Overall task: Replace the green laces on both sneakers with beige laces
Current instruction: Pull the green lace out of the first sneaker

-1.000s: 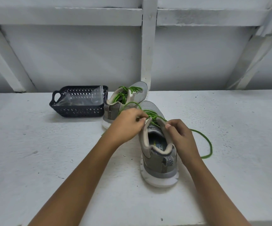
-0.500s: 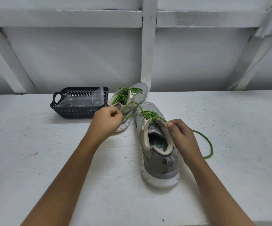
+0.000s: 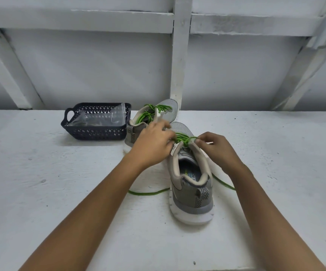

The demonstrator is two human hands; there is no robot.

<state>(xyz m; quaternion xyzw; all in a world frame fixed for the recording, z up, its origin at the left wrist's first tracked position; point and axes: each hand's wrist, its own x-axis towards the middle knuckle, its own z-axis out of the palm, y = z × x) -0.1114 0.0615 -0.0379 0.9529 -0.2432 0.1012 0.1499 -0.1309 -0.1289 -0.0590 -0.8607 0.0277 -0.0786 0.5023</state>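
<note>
The near grey sneaker (image 3: 191,190) stands heel toward me on the white table. Its green lace (image 3: 183,139) is partly loosened; loose ends trail on the table at left (image 3: 148,192) and right (image 3: 224,183) of the shoe. My left hand (image 3: 152,145) is at the left side of the eyelets with fingers curled on the green lace. My right hand (image 3: 217,151) pinches the lace at the right side of the shoe's opening. The second grey sneaker (image 3: 158,116), green laces still threaded, stands behind, partly hidden by my left hand.
A dark blue perforated basket (image 3: 97,132) holding a clear plastic bag (image 3: 99,118) sits at back left beside the far sneaker. A white wall with beams rises right behind the table's far edge. Bare tabletop stretches to the left and right.
My left hand had pulled lace out to the left, then came back to the eyelets. A loose green end now lies on the table at the shoe's left.
</note>
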